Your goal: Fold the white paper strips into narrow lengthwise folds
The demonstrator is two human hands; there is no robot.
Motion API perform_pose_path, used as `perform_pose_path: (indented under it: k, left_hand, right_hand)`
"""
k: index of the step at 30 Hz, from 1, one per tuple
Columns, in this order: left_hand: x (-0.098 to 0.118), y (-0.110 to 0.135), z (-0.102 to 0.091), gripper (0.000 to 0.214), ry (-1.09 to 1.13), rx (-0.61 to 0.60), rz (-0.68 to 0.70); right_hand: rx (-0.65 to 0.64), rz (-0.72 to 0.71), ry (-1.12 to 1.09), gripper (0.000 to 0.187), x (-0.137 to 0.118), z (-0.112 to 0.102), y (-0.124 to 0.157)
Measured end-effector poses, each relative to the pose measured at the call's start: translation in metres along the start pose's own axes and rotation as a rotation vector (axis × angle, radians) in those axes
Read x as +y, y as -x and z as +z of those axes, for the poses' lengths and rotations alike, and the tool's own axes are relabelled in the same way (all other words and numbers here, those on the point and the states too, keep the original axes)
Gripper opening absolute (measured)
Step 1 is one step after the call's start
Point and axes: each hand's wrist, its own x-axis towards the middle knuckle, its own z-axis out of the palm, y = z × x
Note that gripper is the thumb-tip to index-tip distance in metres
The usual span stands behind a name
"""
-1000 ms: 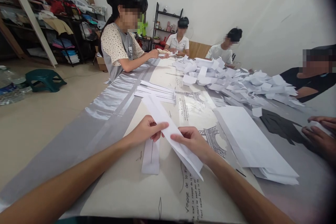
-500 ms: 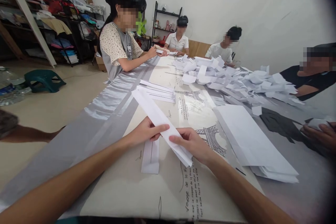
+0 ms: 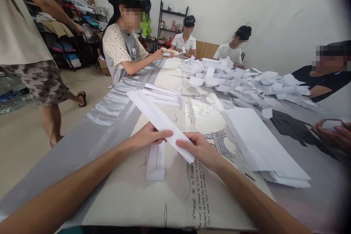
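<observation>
A long folded white paper strip (image 3: 153, 114) slants over the table between my hands. My left hand (image 3: 148, 134) grips it near the middle, thumb on top and fingers curled beneath. Close to its lower right end, my right hand (image 3: 199, 148) pinches the same strip, thumb on the upper face. Under my left hand lies another folded paper strip (image 3: 155, 166) with a dark line down it, partly covered. Beyond the held strip rest several lined paper strips (image 3: 164, 95). A stack of larger white sheets (image 3: 263, 142) lies to the right of my right hand.
A big heap of folded white papers (image 3: 233, 76) covers the table's far right. The tablecloth (image 3: 175, 204) has Eiffel Tower prints. Co-workers sit along the sides and far end; at right, a co-worker's hands (image 3: 333, 131) hold something white. A person in patterned shorts (image 3: 44, 80) stands at left.
The held strip has shifted slightly left, and its lower end layers lie closer together. The person at left has come further into view, hiding the green stool.
</observation>
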Motion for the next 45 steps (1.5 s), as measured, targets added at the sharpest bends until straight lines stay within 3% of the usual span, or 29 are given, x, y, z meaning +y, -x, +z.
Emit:
perform_pose_path:
  k: [5,12,21,25,26,30,34,45]
  left_hand:
    - [0.002,-0.001,-0.011,0.043,0.008,0.104,0.021]
    - [0.004,0.001,0.001,0.040,-0.047,0.012,-0.024]
    - [0.006,-0.001,0.001,0.036,-0.006,0.192,0.012]
    - [0.006,-0.002,0.002,0.042,0.019,0.298,0.002]
    - [0.006,-0.003,0.002,0.043,0.029,0.324,0.002]
    - [0.005,-0.003,0.004,0.046,0.052,0.369,-0.002]
    - [0.002,-0.002,0.006,0.049,0.022,0.333,-0.004]
    - [0.000,-0.001,0.007,0.052,-0.001,0.308,0.004]
  right_hand:
    - [-0.006,-0.044,-0.035,0.031,0.001,-0.002,-0.002]
    - [-0.024,-0.060,-0.046,0.031,0.001,0.002,-0.003]
    - [0.050,-0.071,-0.115,0.019,0.007,-0.001,-0.006]
    - [0.211,-0.128,-0.158,0.058,0.000,0.001,-0.002]
    - [0.239,-0.151,-0.169,0.060,-0.002,0.002,-0.002]
    - [0.245,-0.230,-0.160,0.039,-0.006,0.005,-0.001]
    - [0.263,-0.249,-0.088,0.024,-0.003,0.006,-0.002]
    - [0.314,-0.213,-0.099,0.025,0.002,0.004,-0.005]
